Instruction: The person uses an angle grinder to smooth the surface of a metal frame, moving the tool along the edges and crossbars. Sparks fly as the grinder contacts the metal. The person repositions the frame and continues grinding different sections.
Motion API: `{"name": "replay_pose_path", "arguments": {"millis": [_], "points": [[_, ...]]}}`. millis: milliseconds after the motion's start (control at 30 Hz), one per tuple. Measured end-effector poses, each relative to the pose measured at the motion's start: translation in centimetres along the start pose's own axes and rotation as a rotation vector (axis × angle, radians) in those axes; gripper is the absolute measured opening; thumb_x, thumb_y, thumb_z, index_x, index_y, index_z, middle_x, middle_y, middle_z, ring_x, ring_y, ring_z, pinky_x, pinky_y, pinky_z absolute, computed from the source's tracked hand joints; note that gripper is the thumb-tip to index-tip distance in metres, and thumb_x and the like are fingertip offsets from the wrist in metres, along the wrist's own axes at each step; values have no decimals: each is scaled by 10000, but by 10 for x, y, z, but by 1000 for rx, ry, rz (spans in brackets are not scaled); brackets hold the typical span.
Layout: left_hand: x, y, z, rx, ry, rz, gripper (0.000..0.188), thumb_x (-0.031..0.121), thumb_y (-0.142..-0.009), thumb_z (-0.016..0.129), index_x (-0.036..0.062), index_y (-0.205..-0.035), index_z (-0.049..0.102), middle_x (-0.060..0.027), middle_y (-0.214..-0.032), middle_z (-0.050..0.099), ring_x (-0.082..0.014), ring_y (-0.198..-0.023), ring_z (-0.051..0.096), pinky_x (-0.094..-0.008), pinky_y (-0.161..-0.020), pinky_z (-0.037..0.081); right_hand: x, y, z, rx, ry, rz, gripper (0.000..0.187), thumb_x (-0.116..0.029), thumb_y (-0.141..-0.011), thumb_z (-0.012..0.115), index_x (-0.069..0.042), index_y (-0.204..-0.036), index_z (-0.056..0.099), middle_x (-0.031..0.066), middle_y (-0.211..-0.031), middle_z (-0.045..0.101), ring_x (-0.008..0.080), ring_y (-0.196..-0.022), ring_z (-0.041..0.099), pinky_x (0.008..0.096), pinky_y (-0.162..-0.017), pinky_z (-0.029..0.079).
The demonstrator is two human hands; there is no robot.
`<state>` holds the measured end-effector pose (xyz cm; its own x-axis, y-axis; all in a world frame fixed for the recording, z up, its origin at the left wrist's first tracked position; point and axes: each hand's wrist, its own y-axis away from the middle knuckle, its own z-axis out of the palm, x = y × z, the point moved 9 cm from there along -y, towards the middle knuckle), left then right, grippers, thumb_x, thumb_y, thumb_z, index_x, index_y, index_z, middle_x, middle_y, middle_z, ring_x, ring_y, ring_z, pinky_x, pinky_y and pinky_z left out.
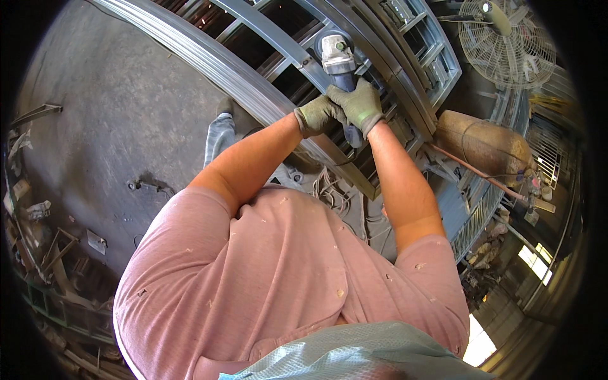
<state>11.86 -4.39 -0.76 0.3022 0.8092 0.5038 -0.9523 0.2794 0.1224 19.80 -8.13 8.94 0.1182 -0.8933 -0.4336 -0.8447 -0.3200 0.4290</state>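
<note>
Both my hands, in green-grey work gloves, are closed round an angle grinder [342,77] with a silver head and dark body. My right hand [360,106] wraps the body just behind the metal head. Lower down, my left hand [318,115] grips the grinder from its left side, close against the right hand; its fingertips are partly hidden. The tail of the grinder sticks out below the gloves. The grinder's head lies over a metal frame [266,31] of long rails and crossbars, its disc side against or just above a bar; I cannot tell which.
A large caged fan [506,44] stands at the far right. Below it lies a rusty gas cylinder [484,147] with a hose. Cables [332,193] hang near my waist. On the left, the concrete floor [126,107] has a small tool [145,185] on it and scrap along the edge.
</note>
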Motion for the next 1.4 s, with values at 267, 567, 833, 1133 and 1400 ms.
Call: {"name": "replay_pose_path", "arguments": {"millis": [267, 567, 833, 1133, 1400], "points": [[8, 4, 8, 4, -87, 85, 476, -45, -777, 917, 40, -1226, 782, -45, -1192, 780, -185, -1161, 688, -375, -1034, 582, -14, 5, -2, -67, -4, -108, 581, -455, -812, 925, -19, -1168, 782, 208, -1081, 823, 332, -997, 809, 429, -903, 626], [17, 8, 11, 62, -246, 228, 369, -41, -798, 879, 59, -1149, 826, -42, -1184, 805, -166, -1142, 707, -366, -1032, 586, -15, 1, 1, -134, 117, -170, 621, -485, -773, 909, -34, -1182, 788, 240, -1107, 811, 401, -1060, 791, 455, -944, 620], [20, 10, 13, 86, -273, 236, 433, -35, -770, 891, 59, -1187, 818, -45, -1220, 798, -173, -1151, 688, -372, -1043, 577, -16, 0, 3, -155, 117, -163, 627, -491, -768, 912, -36, -1181, 790, 239, -1111, 810, 399, -1070, 789, 452, -949, 620], [10, 6, 8, 91, -234, 130, 554, 53, -772, 979, 56, -1276, 747, -23, -1213, 762, -157, -1144, 656, -369, -998, 577, -12, -3, 7, -214, 136, -147, 537, -399, -800, 923, -66, -1196, 782, 192, -1111, 823, 355, -1038, 799, 451, -934, 619], [13, 8, 10, 128, -273, 162, 562, 12, -761, 931, 60, -1297, 768, -44, -1258, 780, -189, -1201, 671, -373, -1075, 552, -5, -8, 11, -226, 150, -145, 523, -390, -805, 927, -62, -1187, 788, 186, -1106, 825, 338, -1030, 801, 438, -939, 617]]}}
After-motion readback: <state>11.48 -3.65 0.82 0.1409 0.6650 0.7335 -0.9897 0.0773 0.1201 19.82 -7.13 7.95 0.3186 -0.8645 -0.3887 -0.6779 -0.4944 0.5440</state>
